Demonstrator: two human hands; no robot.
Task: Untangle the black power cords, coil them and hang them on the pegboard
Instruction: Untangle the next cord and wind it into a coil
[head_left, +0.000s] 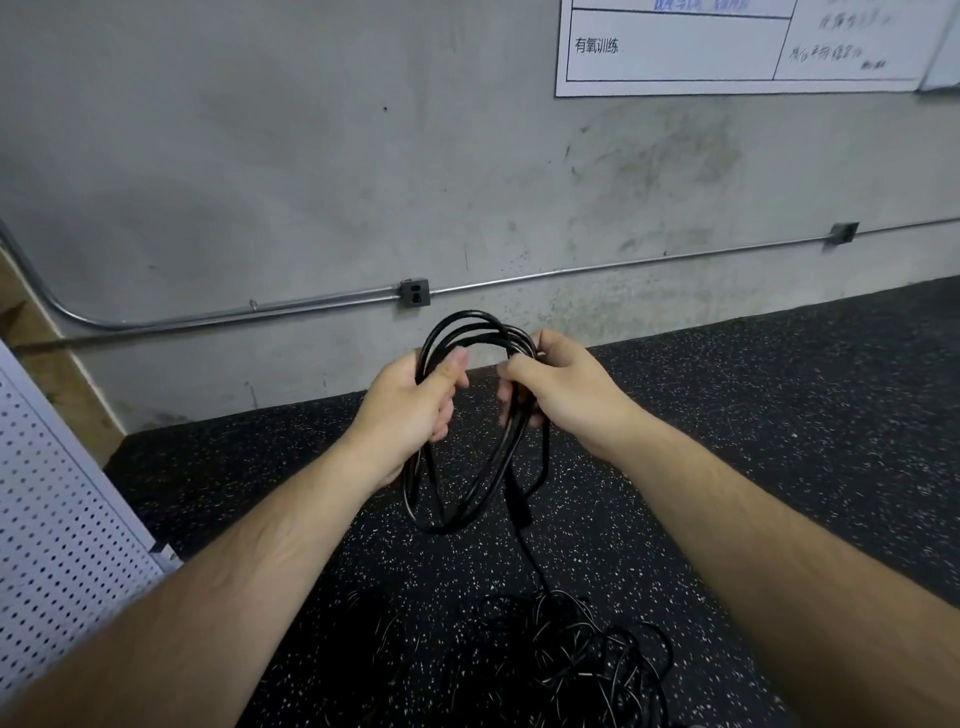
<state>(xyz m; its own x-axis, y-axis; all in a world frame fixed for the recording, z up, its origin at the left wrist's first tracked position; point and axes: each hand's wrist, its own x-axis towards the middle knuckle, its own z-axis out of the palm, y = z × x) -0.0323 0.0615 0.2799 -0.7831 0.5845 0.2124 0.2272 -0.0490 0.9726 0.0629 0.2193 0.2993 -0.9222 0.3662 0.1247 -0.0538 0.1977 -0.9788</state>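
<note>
Got the coil (441, 512) of black power cord up in the air in front of me. It hangs roughly upright, long axis top to bottom, between both hands. My left hand (415, 410) grips the left side of the loops with the thumb laid across the strands. My right hand (563, 387) has its fingers (506, 402) curled round the right side.

From under the right hand a tail (524, 551) drops straight down to the tangled pile (582, 670) on the floor (727, 415). So the slack lies below my right hand (I reckon that's the one to feed it up). The pegboard (57, 519) stands at the floor's left edge, nearer my left hand.
</note>
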